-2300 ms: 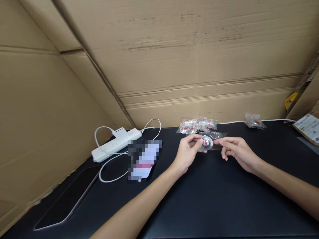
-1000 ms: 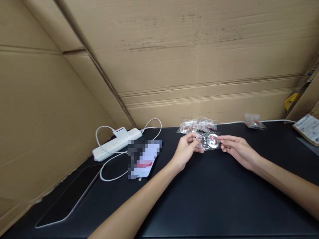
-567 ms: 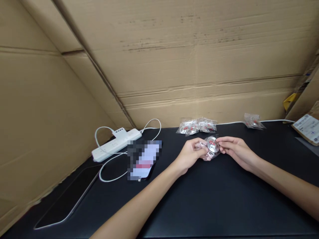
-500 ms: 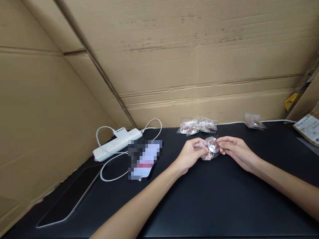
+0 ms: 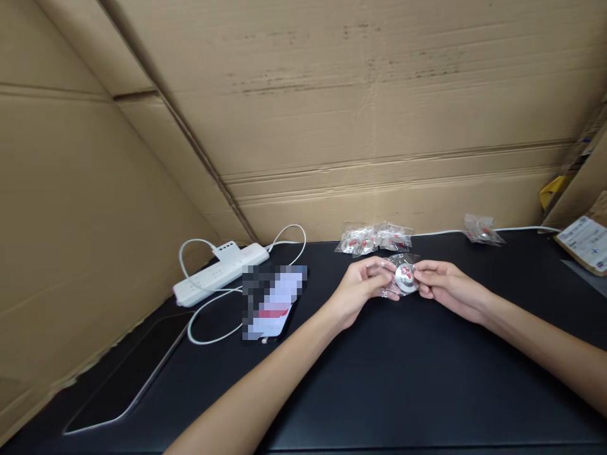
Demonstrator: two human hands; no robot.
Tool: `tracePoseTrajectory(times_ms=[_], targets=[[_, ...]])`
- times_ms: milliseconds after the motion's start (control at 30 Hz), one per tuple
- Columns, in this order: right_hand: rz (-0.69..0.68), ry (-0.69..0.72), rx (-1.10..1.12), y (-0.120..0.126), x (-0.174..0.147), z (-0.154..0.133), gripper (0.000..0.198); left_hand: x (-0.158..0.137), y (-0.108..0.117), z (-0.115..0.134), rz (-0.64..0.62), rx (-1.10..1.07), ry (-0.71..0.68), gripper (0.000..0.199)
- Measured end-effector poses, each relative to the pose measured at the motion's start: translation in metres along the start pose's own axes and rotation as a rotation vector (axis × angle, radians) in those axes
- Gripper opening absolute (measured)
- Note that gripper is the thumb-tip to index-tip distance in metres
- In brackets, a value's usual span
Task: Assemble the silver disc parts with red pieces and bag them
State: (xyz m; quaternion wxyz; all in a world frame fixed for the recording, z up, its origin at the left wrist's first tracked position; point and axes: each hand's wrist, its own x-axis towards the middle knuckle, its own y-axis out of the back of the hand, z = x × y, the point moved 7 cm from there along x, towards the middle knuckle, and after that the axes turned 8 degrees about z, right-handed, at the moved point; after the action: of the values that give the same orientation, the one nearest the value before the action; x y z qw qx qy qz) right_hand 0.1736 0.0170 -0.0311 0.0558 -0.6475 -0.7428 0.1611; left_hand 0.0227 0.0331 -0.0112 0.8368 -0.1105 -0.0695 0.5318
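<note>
Over the black table, my left hand (image 5: 363, 287) grips a crinkled clear plastic bag (image 5: 391, 292) between thumb and fingers. At the bag's right side is a round silver metal disc (image 5: 405, 279) with a red part in its middle. My right hand (image 5: 443, 284) pinches the disc's right edge with thumb and fingertips. Whether the disc is still inside the bag or partly out of it, I cannot tell. Behind my hands lie several similar bagged discs (image 5: 367, 242) with red parts, close together against the cardboard.
Another small clear bag (image 5: 482, 231) lies at the back right, near a labelled package (image 5: 585, 243). To the left are a white power strip (image 5: 220, 275) with looping cables, a phone (image 5: 275, 309) with a blurred screen, and a dark tablet (image 5: 130, 376). Cardboard walls (image 5: 379, 126) stand behind and left.
The disc has turned to face me more, and its red part shows more clearly. My right fingers have closed on its edge. My left hand still grips the bag.
</note>
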Motion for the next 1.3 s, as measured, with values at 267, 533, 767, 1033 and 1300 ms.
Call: tracePoseTrajectory(times_ms=[267, 533, 767, 1033, 1300], targets=[[0.115, 0.01, 0.084, 0.021, 0.008, 0.0, 0.022, 0.002, 0.01, 0.006, 0.018, 0.044, 0.046, 0.014], [0.257, 0.078, 0.042, 0.042, 0.014, -0.005, 0.026, 0.011, 0.027, -0.001, 0.118, 0.088, 0.095, 0.022], [0.331, 0.093, 0.081, 0.05, 0.013, -0.008, 0.023, 0.015, 0.068, 0.03, 0.455, 0.945, -0.265, 0.018], [0.282, 0.118, 0.004, 0.039, 0.01, -0.009, 0.024, -0.004, 0.043, 0.039, 0.445, 1.767, -0.31, 0.022], [0.17, 0.088, 0.012, 0.011, 0.0, -0.002, 0.023, -0.028, -0.025, 0.044, 0.088, 1.333, -0.714, 0.046]])
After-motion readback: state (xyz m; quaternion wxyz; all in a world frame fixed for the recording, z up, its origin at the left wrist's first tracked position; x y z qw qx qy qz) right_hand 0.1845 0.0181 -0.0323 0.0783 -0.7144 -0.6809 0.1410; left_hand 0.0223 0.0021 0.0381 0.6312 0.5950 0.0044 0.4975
